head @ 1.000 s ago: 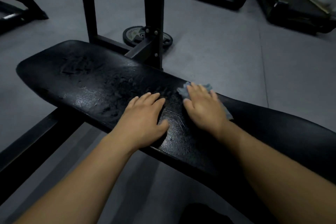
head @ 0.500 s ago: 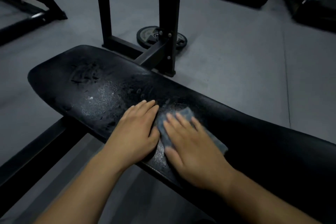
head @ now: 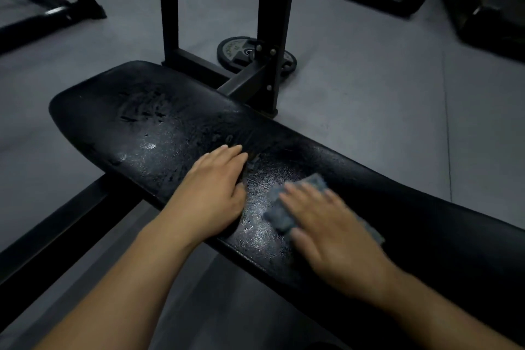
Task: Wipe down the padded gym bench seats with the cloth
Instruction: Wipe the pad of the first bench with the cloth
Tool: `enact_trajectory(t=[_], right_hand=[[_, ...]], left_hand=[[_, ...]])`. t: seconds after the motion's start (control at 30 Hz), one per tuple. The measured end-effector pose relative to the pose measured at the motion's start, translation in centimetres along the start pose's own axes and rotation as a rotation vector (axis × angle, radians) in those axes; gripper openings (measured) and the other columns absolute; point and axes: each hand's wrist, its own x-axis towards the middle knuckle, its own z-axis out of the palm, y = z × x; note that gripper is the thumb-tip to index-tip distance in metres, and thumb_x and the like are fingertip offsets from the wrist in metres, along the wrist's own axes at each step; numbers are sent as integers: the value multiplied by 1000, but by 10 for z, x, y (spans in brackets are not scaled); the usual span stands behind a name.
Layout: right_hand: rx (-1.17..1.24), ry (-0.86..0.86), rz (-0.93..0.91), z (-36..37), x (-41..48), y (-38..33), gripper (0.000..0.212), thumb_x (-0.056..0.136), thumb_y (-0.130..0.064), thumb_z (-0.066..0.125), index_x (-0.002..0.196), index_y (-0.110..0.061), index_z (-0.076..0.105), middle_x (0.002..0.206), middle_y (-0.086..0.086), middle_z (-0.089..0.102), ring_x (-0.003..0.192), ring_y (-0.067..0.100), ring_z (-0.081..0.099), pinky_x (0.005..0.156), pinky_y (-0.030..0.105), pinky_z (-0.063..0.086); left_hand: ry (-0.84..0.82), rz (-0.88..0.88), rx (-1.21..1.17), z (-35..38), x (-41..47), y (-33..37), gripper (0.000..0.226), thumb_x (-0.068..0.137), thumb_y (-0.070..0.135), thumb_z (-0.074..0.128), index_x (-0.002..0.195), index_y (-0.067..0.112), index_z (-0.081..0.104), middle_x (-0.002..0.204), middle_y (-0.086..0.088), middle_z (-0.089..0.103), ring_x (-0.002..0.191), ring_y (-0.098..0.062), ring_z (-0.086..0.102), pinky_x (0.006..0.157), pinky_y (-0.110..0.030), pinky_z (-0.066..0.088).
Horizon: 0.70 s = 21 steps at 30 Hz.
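Grey cloth (head: pixel 279 216) under right fingers (head: pixel 308 193)

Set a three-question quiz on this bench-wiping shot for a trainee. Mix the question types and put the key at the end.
1. Multiple choice: the cloth lies under
A) the left hand
B) the right hand
C) neither hand

2. True or false: the left hand rests flat on the bench pad and holds nothing.

3. Fill in: partly hidden behind the black frame post lies a round ____.

Key
1. B
2. True
3. weight plate
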Motion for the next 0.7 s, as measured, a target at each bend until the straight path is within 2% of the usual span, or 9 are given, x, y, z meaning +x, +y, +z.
enact_trajectory(t=[0.07, 0.13, 0.23, 0.33, 0.43, 0.5, 0.6, 0.67, 0.7], right_hand=[[-14, 35, 165, -6, 33, 27, 69, 94, -55, 18, 156, -28, 27, 164, -7, 24, 152, 15, 19, 122, 37, 11], [-40, 21, 252, -1, 64, 6, 78, 88, -58, 7, 159, -28, 19, 167, -7, 15, 154, 14, 9, 124, 42, 7], [-24, 20, 32, 12, 39, -50, 68, 96, -51, 22, 157, -20, 30, 165, -1, 25, 153, 19, 18, 122, 45, 14], [-13, -22, -99, 6, 4, -36, 60, 98, -47, 33, 154, -23, 36, 162, -4, 32, 150, 14, 25, 118, 40, 17], [-7, 11, 124, -2, 56, 10, 68, 94, -55, 17, 158, -31, 23, 166, -9, 19, 152, 9, 11, 123, 34, 6], [-40, 23, 246, 2, 98, -3, 74, 89, -54, 8, 158, -28, 19, 167, -7, 15, 153, 12, 8, 124, 39, 5], [31, 3, 32, 14, 87, -61, 72, 90, -47, 13, 158, -24, 21, 166, -5, 17, 154, 16, 9, 123, 43, 7], [60, -55, -100, 11, 50, -65, 66, 96, -45, 24, 158, -25, 22, 166, -9, 16, 154, 12, 8, 123, 37, 3], [47, -44, -127, 8, 43, -50, 64, 96, -45, 29, 157, -24, 27, 164, -8, 21, 153, 12, 13, 122, 35, 5]], left_hand=[[13, -2, 2, -1, -1, -3, 72, 85, 38, 28, 154, 18, 34, 163, 2, 25, 151, -16, 16, 125, -34, 10], [24, -7, 9, 0, -2, -5, 72, 84, 37, 29, 153, 17, 36, 163, 2, 26, 151, -16, 17, 124, -35, 12], [43, -19, -11, -1, -4, -8, 72, 83, 35, 31, 152, 17, 37, 162, 1, 28, 151, -17, 17, 124, -36, 12], [56, -20, -7, -6, -6, -13, 72, 83, 34, 31, 153, 16, 36, 162, 1, 27, 151, -17, 16, 125, -35, 11], [77, -31, -22, -8, -8, -14, 73, 82, 33, 30, 153, 17, 35, 162, 2, 26, 151, -17, 16, 125, -35, 10], [95, -36, -27, -8, -8, -12, 74, 80, 31, 31, 152, 16, 36, 162, 1, 28, 151, -17, 18, 124, -34, 11], [85, -38, -60, -10, -9, -9, 78, 75, 28, 31, 152, 17, 36, 162, 2, 27, 151, -16, 16, 124, -34, 11], [76, -29, -63, -13, -12, -12, 77, 76, 30, 31, 153, 18, 35, 163, 4, 25, 151, -14, 14, 124, -34, 9], [88, -25, -52, -14, -14, -14, 75, 79, 31, 31, 153, 18, 36, 162, 4, 26, 151, -14, 14, 124, -34, 9]])
